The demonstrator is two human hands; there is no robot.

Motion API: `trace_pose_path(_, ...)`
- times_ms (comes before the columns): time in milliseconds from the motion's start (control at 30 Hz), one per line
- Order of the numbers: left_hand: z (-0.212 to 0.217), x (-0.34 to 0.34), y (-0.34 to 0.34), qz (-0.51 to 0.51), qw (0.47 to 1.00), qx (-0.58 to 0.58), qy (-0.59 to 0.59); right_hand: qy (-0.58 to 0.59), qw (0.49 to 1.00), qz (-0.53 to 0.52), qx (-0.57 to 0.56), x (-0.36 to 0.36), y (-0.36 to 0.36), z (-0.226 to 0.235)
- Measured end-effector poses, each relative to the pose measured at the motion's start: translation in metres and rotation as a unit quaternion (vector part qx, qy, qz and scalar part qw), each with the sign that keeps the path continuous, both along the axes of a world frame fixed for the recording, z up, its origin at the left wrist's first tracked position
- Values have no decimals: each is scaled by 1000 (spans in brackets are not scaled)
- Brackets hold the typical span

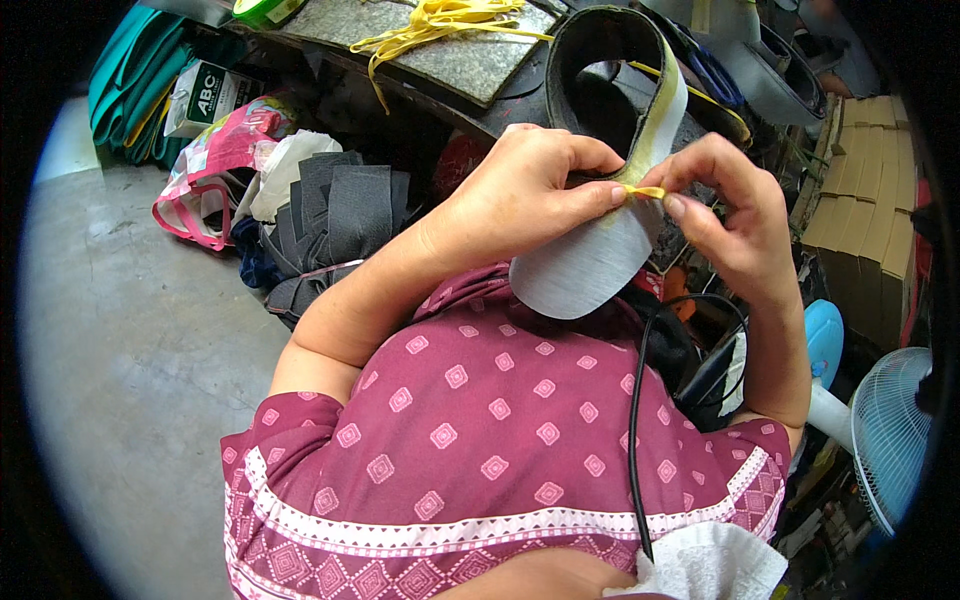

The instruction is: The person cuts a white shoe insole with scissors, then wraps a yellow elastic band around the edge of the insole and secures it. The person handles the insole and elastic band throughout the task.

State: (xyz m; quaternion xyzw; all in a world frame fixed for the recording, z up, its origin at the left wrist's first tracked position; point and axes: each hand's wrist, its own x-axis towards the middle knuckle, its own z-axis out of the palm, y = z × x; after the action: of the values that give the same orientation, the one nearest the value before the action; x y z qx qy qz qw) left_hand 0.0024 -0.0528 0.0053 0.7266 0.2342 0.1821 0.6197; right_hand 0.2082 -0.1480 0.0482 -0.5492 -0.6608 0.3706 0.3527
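In front of my chest is a grey sheet-like piece (585,262), curled into a loop with a dark inner side and a pale, yellowish band along its edge. A thin yellow strip (645,191) crosses that edge between my hands. My left hand (535,185) is closed, its thumb pressing the strip and the loop's edge near the fingertips. On the other side, my right hand (725,210) pinches the strip's end between thumb and forefinger. More yellow strips (440,28) lie in a loose tangle on a speckled grey board (415,62) beyond the loop.
Bundled dark grey cut pieces (345,210), a pink bag (240,135) and folded teal material (128,85) sit at left. To the right are stacked cardboard (855,205) and a blue-and-white fan (895,430). A black cable (633,440) hangs down my front.
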Motion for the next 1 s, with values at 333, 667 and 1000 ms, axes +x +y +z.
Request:
trace_pose_path(333,-2,-7,-4,7,975,222,-4,203,947,-12,-250,12,16,1)
trace_pose_path(667,-3,-12,-8,-1,968,250,3,224,955,-5,-196,-7,15,-1)
trace_pose_path(1000,-1,-10,-6,-30,981,193,-10,127,987,47,-90,-13,11,11)
